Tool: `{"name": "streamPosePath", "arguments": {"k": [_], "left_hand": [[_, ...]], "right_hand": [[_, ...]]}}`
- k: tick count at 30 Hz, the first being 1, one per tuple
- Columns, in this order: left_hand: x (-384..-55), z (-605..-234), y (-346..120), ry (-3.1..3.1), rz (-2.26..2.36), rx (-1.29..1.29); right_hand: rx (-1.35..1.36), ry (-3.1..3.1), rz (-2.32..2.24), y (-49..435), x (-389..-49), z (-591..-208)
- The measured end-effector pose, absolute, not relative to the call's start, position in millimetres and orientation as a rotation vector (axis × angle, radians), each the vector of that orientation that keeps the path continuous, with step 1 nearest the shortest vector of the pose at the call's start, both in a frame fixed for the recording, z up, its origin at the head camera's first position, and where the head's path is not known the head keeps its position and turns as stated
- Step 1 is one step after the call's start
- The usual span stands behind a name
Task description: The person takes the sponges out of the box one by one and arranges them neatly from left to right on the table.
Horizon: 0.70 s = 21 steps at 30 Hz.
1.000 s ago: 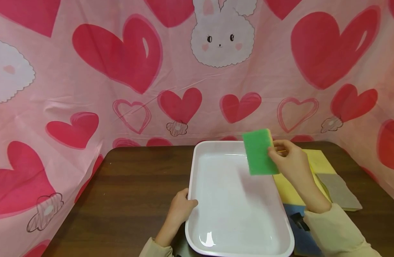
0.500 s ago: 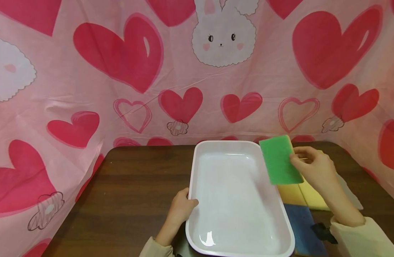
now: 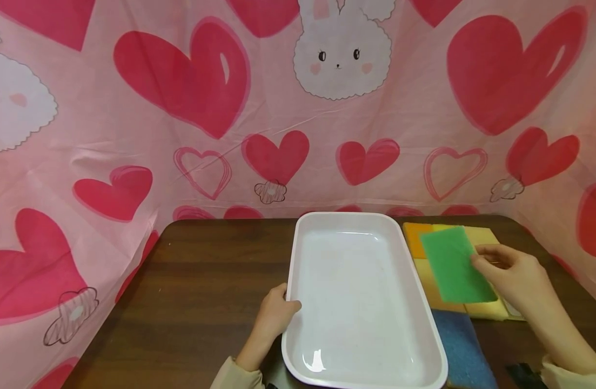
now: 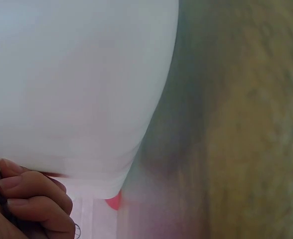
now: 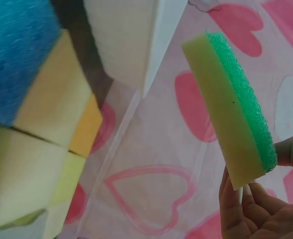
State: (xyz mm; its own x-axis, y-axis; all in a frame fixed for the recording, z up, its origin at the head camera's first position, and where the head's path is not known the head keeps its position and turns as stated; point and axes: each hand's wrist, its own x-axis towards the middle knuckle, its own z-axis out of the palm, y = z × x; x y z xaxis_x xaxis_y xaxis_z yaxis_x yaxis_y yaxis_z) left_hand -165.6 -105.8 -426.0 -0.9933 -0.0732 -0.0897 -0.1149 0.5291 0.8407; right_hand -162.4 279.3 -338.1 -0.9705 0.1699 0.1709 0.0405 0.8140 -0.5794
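Observation:
A green-and-yellow scrubbing sponge (image 3: 454, 267) is pinched at its edge between the thumb and fingers of my right hand (image 3: 519, 275), held up over the group of sponges right of the tray. The right wrist view shows its green scouring layer on a yellow foam body; the sponge (image 5: 236, 109) stands tilted there. My left hand (image 3: 274, 312) grips the left rim of a white rectangular tray (image 3: 346, 302), thumb over the edge. In the left wrist view, curled fingers (image 4: 37, 199) sit at the tray's rim.
Right of the tray lie several sponges: a blue one (image 3: 463, 346) nearest, a yellow one (image 3: 426, 275) behind it and an orange one (image 3: 415, 237) farther back. All rest on a dark wooden table (image 3: 205, 292). A pink heart-print cloth (image 3: 259, 113) hangs behind.
My right hand has moved the green sponge rightward and down, from over the tray to over the sponges. The left hand keeps its hold on the rim.

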Motion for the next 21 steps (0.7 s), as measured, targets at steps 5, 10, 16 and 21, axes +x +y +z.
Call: {"name": "streamPosePath", "arguments": {"k": [5,10,16,21], "left_hand": [[-165,-426,-106,2.705,1.496,-0.186],[-165,-425,-106,2.697,1.516,-0.184],[-165,-427,-107,2.696,1.505,-0.163],[-165,-427,-107,2.696,1.508,-0.157]], "right_hand": [[-0.266,-2.848,0.854,292,-155,-341],[-0.314,-2.872,0.819,311,-150,-349],[-0.388,-2.907,0.831,326,-143,-359],[-0.479,-2.949,0.843,337,-137,-368]]}}
